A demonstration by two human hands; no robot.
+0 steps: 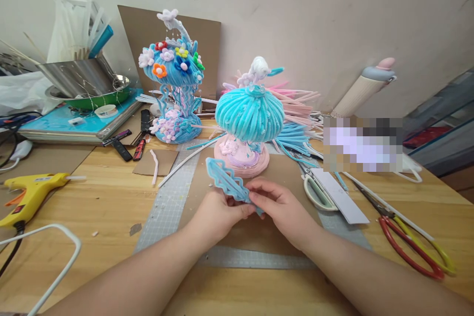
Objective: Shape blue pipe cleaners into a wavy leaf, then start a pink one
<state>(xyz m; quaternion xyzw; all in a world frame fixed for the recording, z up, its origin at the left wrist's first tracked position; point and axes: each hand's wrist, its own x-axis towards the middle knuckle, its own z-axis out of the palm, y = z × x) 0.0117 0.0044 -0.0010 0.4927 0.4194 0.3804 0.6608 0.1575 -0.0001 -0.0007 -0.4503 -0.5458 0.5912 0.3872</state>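
Observation:
Between my two hands is a light blue pipe-cleaner piece (226,177), flat and leaf-like with wavy edges, its tip pointing up and left. My left hand (218,212) is closed around its lower part from beneath. At the right end, my right hand (277,202) pinches the piece with thumb and fingers. Just behind stands a pipe-cleaner mushroom-shaped lamp (250,116) with a turquoise cap, a white and lilac top and a round pink base (242,163). Its lower front is close to my fingers.
Left of it stands a blue flower-covered mushroom piece (172,69). A yellow glue gun (33,195) lies far left. Red-and-yellow-handled scissors (403,237) and pale green-handled scissors (320,192) lie right. Pipe cleaners (296,138) are bundled behind. Cardboard (259,237) covers a cutting mat (159,227).

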